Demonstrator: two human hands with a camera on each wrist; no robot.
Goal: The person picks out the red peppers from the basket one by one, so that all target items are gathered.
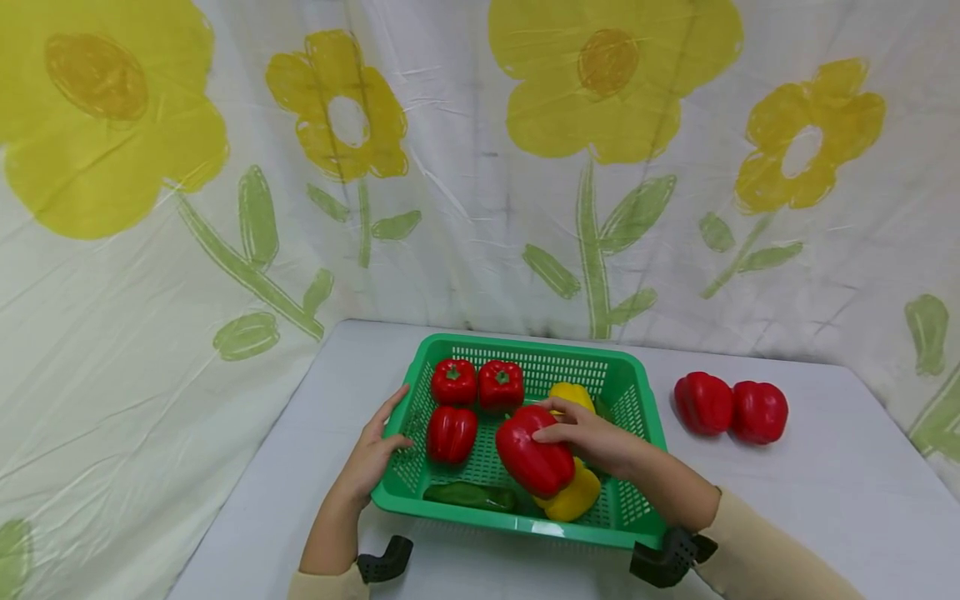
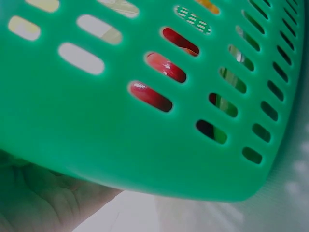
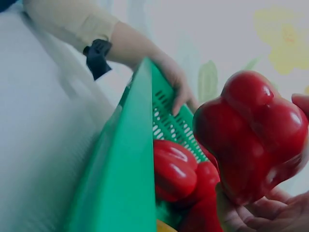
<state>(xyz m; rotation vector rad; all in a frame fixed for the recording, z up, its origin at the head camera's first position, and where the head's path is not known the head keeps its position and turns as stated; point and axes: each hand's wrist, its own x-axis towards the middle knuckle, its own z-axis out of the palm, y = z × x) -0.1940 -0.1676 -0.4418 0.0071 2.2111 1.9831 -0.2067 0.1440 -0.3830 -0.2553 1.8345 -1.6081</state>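
Observation:
A red bell pepper (image 1: 534, 454) is held in my right hand (image 1: 596, 440) above the right half of the green plastic basket (image 1: 517, 523). Its lobed bottom end faces the camera in the right wrist view, with fingers bent around it. At the basket's left side, my left hand (image 1: 369, 458) grips the rim, its fingertips and thumb over the edge. Three red peppers (image 1: 452, 435) lie in the left part of the basket. A long green pepper (image 1: 468, 496) lies along its front wall. Yellow bell peppers (image 1: 576, 498) sit on the right, partly hidden by the held pepper and my hand.
Two more red bell peppers (image 1: 759, 412) lie side by side on the white table (image 1: 795, 500), to the right of the basket. Behind the table hangs a white cloth (image 1: 465, 208) with painted yellow flowers. Something dark green shows in the basket's back right corner.

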